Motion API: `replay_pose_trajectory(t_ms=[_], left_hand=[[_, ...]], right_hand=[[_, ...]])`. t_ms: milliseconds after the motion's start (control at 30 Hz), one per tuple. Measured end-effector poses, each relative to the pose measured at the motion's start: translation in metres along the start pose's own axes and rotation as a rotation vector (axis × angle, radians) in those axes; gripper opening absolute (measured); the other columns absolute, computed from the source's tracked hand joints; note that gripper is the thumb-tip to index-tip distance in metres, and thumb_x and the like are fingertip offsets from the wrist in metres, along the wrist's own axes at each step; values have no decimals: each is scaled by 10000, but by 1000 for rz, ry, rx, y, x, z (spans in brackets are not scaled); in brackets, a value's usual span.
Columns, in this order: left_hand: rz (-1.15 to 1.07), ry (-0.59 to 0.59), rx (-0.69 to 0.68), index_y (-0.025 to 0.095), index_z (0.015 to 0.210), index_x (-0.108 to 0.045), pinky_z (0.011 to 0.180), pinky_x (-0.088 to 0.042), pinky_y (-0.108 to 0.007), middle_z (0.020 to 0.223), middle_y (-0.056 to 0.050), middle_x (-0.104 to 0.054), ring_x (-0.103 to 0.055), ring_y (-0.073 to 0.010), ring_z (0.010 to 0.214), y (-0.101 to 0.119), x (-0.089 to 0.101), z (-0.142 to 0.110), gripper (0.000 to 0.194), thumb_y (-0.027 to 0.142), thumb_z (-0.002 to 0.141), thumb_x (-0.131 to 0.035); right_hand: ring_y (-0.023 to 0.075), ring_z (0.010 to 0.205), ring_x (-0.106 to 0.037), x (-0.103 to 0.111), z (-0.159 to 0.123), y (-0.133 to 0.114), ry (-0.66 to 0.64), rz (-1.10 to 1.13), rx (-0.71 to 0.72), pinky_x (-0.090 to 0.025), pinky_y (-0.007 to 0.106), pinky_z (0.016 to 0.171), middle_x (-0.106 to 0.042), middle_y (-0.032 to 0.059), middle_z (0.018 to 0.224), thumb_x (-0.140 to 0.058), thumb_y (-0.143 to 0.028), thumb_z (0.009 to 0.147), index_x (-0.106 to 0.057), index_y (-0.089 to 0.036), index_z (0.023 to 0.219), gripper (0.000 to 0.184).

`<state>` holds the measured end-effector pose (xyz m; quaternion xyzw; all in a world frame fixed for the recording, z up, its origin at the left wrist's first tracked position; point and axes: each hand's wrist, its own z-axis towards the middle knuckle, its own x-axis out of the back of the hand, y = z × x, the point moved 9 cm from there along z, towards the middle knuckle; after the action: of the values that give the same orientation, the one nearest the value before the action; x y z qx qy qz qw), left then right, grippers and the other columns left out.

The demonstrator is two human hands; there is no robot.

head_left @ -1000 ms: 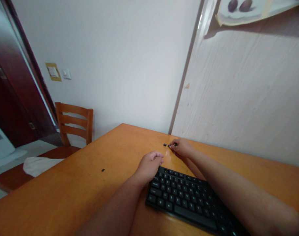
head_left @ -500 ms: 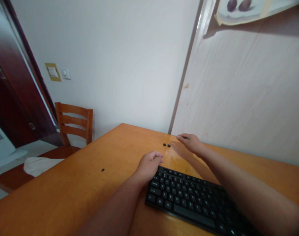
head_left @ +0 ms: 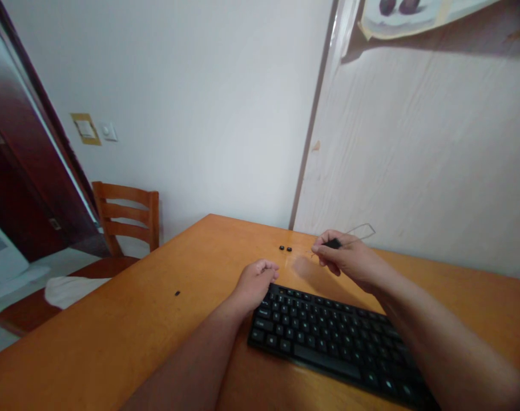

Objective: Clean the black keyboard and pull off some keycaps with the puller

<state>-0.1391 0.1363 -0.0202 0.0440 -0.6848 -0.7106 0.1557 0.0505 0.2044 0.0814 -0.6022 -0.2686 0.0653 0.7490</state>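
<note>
A wire keycap puller [head_left: 360, 231] sat pinched by its black grip in the right hand [head_left: 346, 257], above the table [head_left: 114, 354], while the left hand [head_left: 255, 283] lay loosely curled, holding nothing visible, just beside the black keyboard [head_left: 328, 342]. Two small black pieces [head_left: 285, 249] lay close to the right hand, so a careless sweep of the fingers or wire loop could have scattered them.

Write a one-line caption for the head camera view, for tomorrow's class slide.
Right hand pinches a wire keycap puller above a wooden table, beside a black keyboard.
</note>
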Motion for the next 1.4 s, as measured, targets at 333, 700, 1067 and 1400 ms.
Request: replay_pose_trajectory(t_ms=[333,700,1067,1400], left_hand=[[43,-3,-3,137,979,-684,737,-460,-257,892,-56,-711,-621,-168,792,1,0,-1,244,263,816,-551],[68,-24,-1,158,982,-694,703,-462,-242,910,-51,-719,-629,-159,785,-5,-2,4,246,259,809,-551],[108,-13,-25,158,965,-708,716,-463,-254,872,-39,-714,-631,-168,797,0,-2,2,256,253,797,-539],[148,-23,-25,161,983,-719,761,-470,-258,941,-48,-738,-646,-181,860,0,-2,3,264,241,796,-551]], right_hand=[[88,443,-461,-39,-15,14,-135,-56,-30,-349,240,418,-605,22,617,-579,-517,869,-652,-142,748,401],[143,539,-571,-60,-21,18,-148,-273,103,-411,264,527,-641,9,608,-564,-431,883,-620,-192,742,284],[150,561,-562,-63,-22,20,-151,-396,129,-392,277,552,-630,-1,608,-532,-442,911,-606,-198,727,314],[137,555,-522,-70,-25,20,-161,-406,162,-359,269,541,-588,-20,602,-523,-387,912,-580,-202,731,265]])
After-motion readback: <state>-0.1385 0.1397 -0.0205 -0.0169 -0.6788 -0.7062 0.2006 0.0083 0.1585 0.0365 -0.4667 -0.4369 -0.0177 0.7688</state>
